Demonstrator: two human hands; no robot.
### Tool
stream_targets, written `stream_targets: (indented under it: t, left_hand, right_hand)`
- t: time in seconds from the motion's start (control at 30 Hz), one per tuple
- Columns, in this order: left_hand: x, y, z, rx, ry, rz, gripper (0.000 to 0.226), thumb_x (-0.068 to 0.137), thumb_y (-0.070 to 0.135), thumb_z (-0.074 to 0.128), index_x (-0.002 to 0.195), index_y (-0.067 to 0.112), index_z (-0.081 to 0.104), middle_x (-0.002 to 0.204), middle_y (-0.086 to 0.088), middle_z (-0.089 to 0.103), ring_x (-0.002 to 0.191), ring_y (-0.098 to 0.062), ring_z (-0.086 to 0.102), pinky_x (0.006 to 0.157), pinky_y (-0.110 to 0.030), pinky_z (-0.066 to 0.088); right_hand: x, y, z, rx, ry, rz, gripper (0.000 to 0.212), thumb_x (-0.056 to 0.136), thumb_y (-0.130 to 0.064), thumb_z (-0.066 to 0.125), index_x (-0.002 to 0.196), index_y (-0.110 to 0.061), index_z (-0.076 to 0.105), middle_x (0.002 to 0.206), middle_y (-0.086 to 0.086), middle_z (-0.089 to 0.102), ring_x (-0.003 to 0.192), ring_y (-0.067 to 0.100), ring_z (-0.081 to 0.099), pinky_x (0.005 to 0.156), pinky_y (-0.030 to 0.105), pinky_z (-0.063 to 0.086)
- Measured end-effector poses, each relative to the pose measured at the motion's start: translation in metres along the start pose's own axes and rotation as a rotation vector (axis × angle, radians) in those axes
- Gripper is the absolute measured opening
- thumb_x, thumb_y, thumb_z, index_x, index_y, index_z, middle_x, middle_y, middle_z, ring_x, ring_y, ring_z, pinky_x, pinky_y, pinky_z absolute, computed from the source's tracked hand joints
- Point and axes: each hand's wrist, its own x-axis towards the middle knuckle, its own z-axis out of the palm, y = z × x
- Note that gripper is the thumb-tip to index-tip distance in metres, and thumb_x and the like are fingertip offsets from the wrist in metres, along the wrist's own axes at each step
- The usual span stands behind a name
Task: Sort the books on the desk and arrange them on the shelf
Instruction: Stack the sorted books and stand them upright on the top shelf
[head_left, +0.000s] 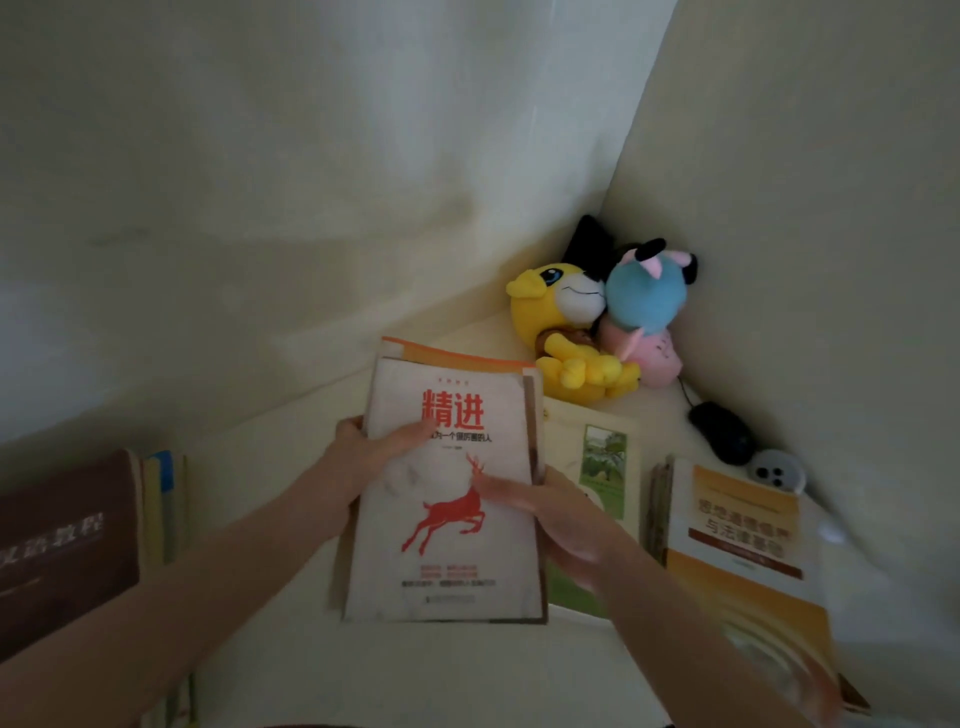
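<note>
A white book with red characters and a red deer (447, 551) lies in the middle of the desk on top of an orange-edged book (441, 356). My left hand (371, 449) grips its left edge, thumb on the cover. My right hand (550, 512) holds its right edge, thumb across the cover. A book with a green picture (605, 457) lies just to the right. A yellow and white book (743, 545) tops a pile at the far right. A brown book (62, 540) stands at the left in front of several thinner books (163, 499).
Two plush toys, a yellow one (566, 322) and a blue-pink one (647, 306), sit in the back corner. A black mouse (722, 431) and a small grey round device (776, 470) lie by the right wall. Pale walls close in behind and on the right.
</note>
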Motion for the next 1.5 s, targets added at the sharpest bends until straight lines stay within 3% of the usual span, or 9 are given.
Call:
stream_targets:
  t: [0.17,0.33,0.43,0.63,0.73,1.0,1.23,1.4,1.5]
  left_hand:
    - [0.002,0.011,0.092,0.047,-0.169,-0.014,0.121,0.026,0.061,0.089,0.126,0.005,0.052,0.108,-0.012,0.069,0.086,-0.026,0.072,0.072,-0.042,0.06]
    - [-0.009,0.009,0.186,0.131,-0.406,-0.074,0.045,0.077,0.034,0.076,0.115,0.012,0.064,0.1,-0.009,0.073,0.089,-0.025,0.07,0.077,-0.037,0.056]
    - [-0.012,-0.001,0.23,0.166,-0.466,-0.084,0.035,0.082,0.03,0.072,0.112,0.015,0.062,0.102,-0.008,0.072,0.089,-0.022,0.068,0.073,-0.033,0.054]
    - [-0.013,-0.026,0.276,0.19,-0.481,-0.156,0.039,0.081,0.031,0.073,0.112,0.011,0.062,0.11,-0.01,0.07,0.091,-0.023,0.067,0.084,-0.037,0.054]
    - [-0.015,-0.036,0.288,0.206,-0.499,-0.19,0.036,0.084,0.031,0.07,0.111,0.011,0.06,0.113,-0.009,0.068,0.093,-0.023,0.065,0.073,-0.03,0.051]
    - [-0.009,-0.048,0.305,0.296,-0.486,-0.21,0.044,0.086,0.033,0.066,0.124,0.011,0.056,0.121,-0.009,0.065,0.107,-0.024,0.062,0.065,-0.023,0.046]
    - [0.018,-0.067,0.317,0.524,-0.431,-0.203,0.105,0.058,0.072,0.066,0.142,0.017,0.037,0.151,-0.014,0.031,0.13,-0.032,0.042,0.107,-0.045,0.037]
    - [-0.009,-0.04,0.308,0.565,-0.504,-0.203,0.063,0.092,0.052,0.049,0.14,0.012,0.041,0.143,-0.008,0.046,0.131,-0.028,0.043,0.105,-0.035,0.033]
    - [-0.008,-0.041,0.313,0.531,-0.509,-0.187,0.067,0.094,0.044,0.051,0.147,0.01,0.026,0.137,-0.008,0.052,0.123,-0.026,0.051,0.096,-0.036,0.041]
  right_hand:
    - [-0.052,-0.012,-0.073,0.023,0.154,0.013,0.035,0.082,-0.013,0.069,0.116,-0.005,0.063,0.106,0.017,0.072,0.095,0.033,0.071,0.076,0.041,0.06]
    - [-0.09,-0.003,-0.151,0.04,0.343,0.016,0.046,0.074,-0.016,0.073,0.117,-0.004,0.064,0.106,0.019,0.072,0.096,0.036,0.07,0.084,0.049,0.056]
    - [-0.109,0.007,-0.185,0.097,0.405,0.023,0.042,0.075,-0.014,0.071,0.115,-0.005,0.064,0.107,0.02,0.071,0.095,0.036,0.07,0.079,0.046,0.058]
    - [-0.127,0.031,-0.227,0.124,0.45,0.079,0.033,0.082,-0.011,0.068,0.114,-0.004,0.063,0.107,0.02,0.071,0.097,0.036,0.07,0.08,0.046,0.058]
    - [-0.131,0.043,-0.242,0.125,0.474,0.125,0.04,0.079,-0.013,0.072,0.116,-0.002,0.063,0.107,0.021,0.071,0.099,0.038,0.069,0.087,0.049,0.055]
    - [-0.128,0.059,-0.258,0.115,0.459,0.117,0.042,0.076,-0.014,0.072,0.115,0.0,0.062,0.103,0.019,0.073,0.091,0.033,0.072,0.067,0.037,0.06]
    - [-0.124,0.065,-0.257,0.095,0.467,0.118,0.043,0.076,-0.016,0.072,0.115,-0.003,0.061,0.103,0.017,0.073,0.092,0.032,0.072,0.074,0.041,0.059]
    - [-0.123,0.067,-0.257,-0.018,0.491,0.1,0.049,0.073,-0.022,0.077,0.116,-0.005,0.062,0.099,0.012,0.075,0.089,0.028,0.073,0.074,0.037,0.058]
    - [-0.125,0.067,-0.255,-0.1,0.502,0.099,0.06,0.067,-0.032,0.084,0.117,-0.008,0.061,0.096,0.007,0.076,0.085,0.022,0.073,0.07,0.032,0.056]
